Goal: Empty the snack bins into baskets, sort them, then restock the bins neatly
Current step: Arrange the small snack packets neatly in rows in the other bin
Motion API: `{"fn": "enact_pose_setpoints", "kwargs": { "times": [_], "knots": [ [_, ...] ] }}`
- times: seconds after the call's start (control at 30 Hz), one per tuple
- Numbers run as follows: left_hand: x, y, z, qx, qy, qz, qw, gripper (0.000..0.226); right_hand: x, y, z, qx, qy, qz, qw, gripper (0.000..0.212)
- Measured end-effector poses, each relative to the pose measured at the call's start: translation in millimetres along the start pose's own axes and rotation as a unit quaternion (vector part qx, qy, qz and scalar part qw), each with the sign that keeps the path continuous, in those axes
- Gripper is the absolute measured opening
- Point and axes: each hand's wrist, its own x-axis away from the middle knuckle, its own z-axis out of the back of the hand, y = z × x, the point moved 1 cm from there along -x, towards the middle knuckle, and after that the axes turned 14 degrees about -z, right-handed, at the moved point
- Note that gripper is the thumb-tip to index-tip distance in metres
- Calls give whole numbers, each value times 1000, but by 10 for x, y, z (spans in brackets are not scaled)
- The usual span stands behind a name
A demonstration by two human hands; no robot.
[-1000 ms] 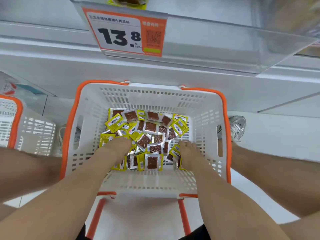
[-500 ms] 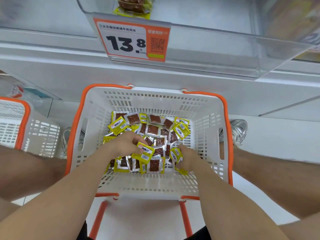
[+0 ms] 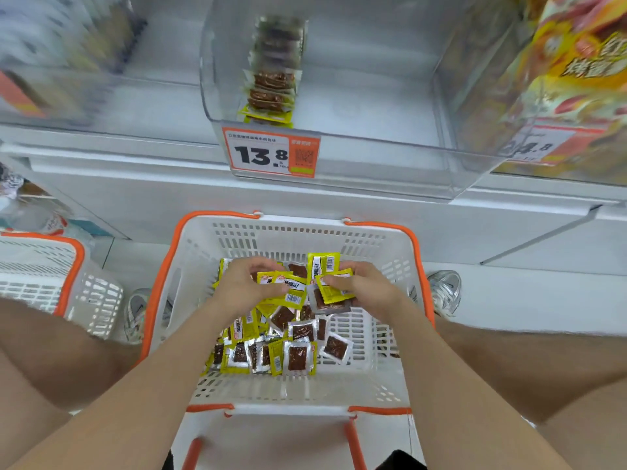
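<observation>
Two bare hands are working over the white slotted plastic basket with the orange rim. The left hand and the right hand are each pinching a few small yellow-and-silver snack packets above its middle, fingers curled round them. Many more loose packets are lying on the basket's bottom, towards its near side.

Restocking seems to be under way. Squaring the held packets into one flat, same-facing stack before lifting should be keeping the row neat.

Above the basket, a clear plastic bin is holding one short row of packets behind an orange price tag. Left of the basket, a second white basket is sitting on the pale floor.
</observation>
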Motion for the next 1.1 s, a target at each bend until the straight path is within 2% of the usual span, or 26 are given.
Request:
{"fn": "enact_pose_setpoints", "kwargs": {
  "times": [0.1,0.3,0.47,0.57,0.63,0.8,0.83,0.9,0.97,1.0,1.1],
  "knots": [
    [11,230,64,25,22,-24,999,33,220,-280,6,68,-1,22,997,17],
    [75,780,185,72,8,-60,996,31,570,-689,-30,71,65,72,993,19],
    [94,1159,158,159,-29,19,987,33,788,-890,-141,53,95,43,993,20],
    [140,1363,142,148,-19,18,989,26,897,-968,-210,27,83,1,996,32],
    [219,1446,129,135,4,2,991,26,989,-1003,-277,21,59,-9,998,31],
    [430,1529,180,158,44,-53,985,16,1211,-946,-412,0,25,71,997,19],
    [459,1555,210,142,48,-77,986,16,1204,-925,-405,-5,11,91,996,24],
    [493,1588,265,83,59,-130,986,17,1186,-894,-382,-17,-7,107,994,51],
    [528,1647,282,0,92,-183,979,18,1199,-894,-377,-25,19,111,993,82],
    [539,1676,272,-41,109,-209,971,18,1221,-897,-379,-15,55,122,991,87],
    [592,1793,243,-71,130,-245,958,19,1250,-925,-294,85,192,208,955,77]
  ]
}}
